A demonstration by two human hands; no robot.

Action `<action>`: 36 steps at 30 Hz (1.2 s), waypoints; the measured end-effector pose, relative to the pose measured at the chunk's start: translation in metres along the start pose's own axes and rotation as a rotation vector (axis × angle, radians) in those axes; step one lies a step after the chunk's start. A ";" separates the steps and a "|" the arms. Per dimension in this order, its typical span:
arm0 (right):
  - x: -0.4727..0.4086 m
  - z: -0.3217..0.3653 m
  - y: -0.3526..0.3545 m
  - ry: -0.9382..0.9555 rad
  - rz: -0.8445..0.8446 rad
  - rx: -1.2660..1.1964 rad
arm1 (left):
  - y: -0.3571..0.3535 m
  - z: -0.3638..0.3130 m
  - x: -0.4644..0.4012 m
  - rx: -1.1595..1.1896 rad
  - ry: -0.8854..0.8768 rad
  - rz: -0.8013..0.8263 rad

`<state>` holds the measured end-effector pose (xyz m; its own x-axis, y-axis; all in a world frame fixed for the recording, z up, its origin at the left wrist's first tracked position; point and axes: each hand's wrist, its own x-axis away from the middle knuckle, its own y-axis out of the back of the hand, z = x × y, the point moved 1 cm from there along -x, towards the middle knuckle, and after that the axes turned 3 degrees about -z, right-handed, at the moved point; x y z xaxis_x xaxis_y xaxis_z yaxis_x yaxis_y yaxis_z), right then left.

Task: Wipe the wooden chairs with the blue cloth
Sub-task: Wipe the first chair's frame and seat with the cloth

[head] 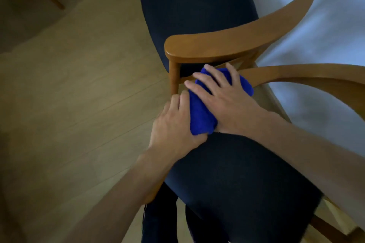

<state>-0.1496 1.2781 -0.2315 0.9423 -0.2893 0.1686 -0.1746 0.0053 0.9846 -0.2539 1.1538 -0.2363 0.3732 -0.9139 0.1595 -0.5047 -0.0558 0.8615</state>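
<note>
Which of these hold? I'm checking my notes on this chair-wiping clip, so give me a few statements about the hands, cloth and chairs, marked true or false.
1. Both hands touch the cloth. True.
2. The right hand lies flat on top of the cloth, fingers spread. True.
3. The cloth is red. False: it is blue.
4. The left hand hangs free at the person's side. False: it rests against the cloth's left edge.
5. The chair has a wooden armrest and a dark cushion. True.
6. The floor is carpeted white. False: it looks like tan wood planks.
</note>
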 end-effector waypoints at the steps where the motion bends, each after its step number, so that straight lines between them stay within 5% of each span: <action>1: 0.000 0.009 0.001 0.050 0.023 0.010 | 0.001 0.005 0.010 0.009 0.035 0.005; 7: -0.002 0.007 0.001 0.151 -0.014 -0.147 | 0.005 0.010 0.043 0.035 0.239 0.070; 10: -0.005 -0.022 0.000 0.126 0.006 -0.159 | 0.005 0.000 0.032 -0.061 0.202 0.071; 15: 0.037 -0.105 0.002 -0.293 0.046 -0.191 | -0.002 -0.047 -0.019 -0.097 0.015 0.080; 21: 0.100 -0.165 0.012 -0.727 0.139 0.082 | -0.024 -0.092 -0.077 -0.108 -0.137 -0.004; 24: 0.073 -0.158 0.012 -0.634 0.222 0.066 | -0.036 -0.103 -0.093 -0.144 -0.212 -0.015; 28: 0.032 -0.123 -0.006 -0.338 0.036 -0.125 | -0.051 -0.102 -0.098 -0.314 -0.238 -0.098; 33: 0.032 -0.128 -0.010 -0.324 -0.061 -0.184 | -0.052 -0.099 -0.101 -0.300 -0.263 -0.138; 36: 0.063 -0.143 -0.005 -0.477 -0.048 -0.086 | -0.050 -0.100 -0.097 -0.290 -0.275 -0.122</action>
<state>-0.0488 1.3969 -0.2194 0.7090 -0.6976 0.1034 -0.0916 0.0543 0.9943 -0.1873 1.2855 -0.2466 0.1745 -0.9832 -0.0528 -0.2148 -0.0903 0.9725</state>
